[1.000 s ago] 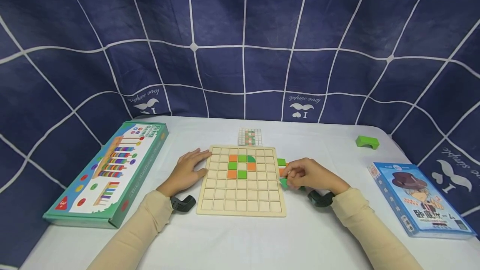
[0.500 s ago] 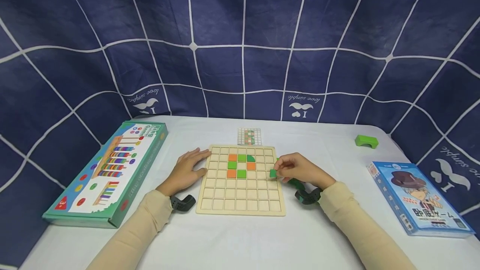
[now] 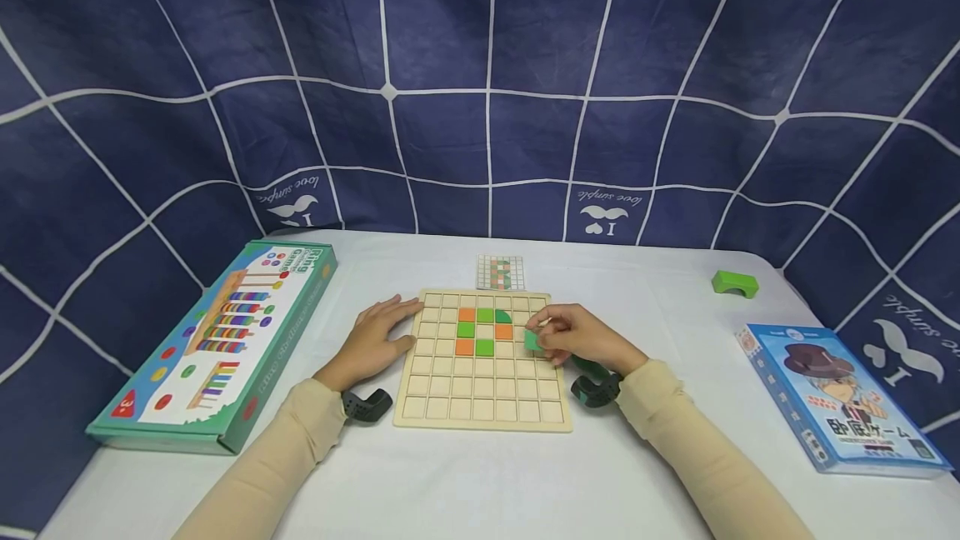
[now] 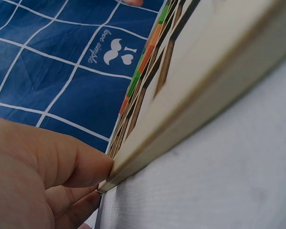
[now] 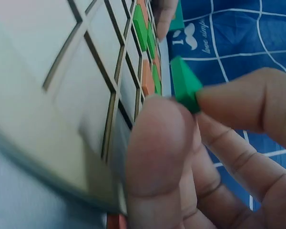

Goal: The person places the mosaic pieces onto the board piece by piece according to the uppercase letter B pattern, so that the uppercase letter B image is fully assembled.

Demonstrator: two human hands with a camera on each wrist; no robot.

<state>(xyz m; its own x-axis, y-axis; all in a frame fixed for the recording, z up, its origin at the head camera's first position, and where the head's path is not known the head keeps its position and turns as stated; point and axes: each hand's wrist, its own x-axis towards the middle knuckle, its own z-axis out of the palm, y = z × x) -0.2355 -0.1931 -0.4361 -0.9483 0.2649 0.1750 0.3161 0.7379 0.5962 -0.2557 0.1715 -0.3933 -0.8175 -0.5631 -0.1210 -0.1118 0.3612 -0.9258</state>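
The right hand pinches a green tile between thumb and fingertip, above the right-hand columns of the wooden board; the left hand lies with extended fingers against the board's left edge, grasping nothing. Sound placement would probably call for a light brace from the left hand, the tile's edges turned parallel to the cell ridges, and a flat descent before the pinch is loosened. Care seems due beside the orange tile nearest the right hand, which a dragging fingertip could unseat.
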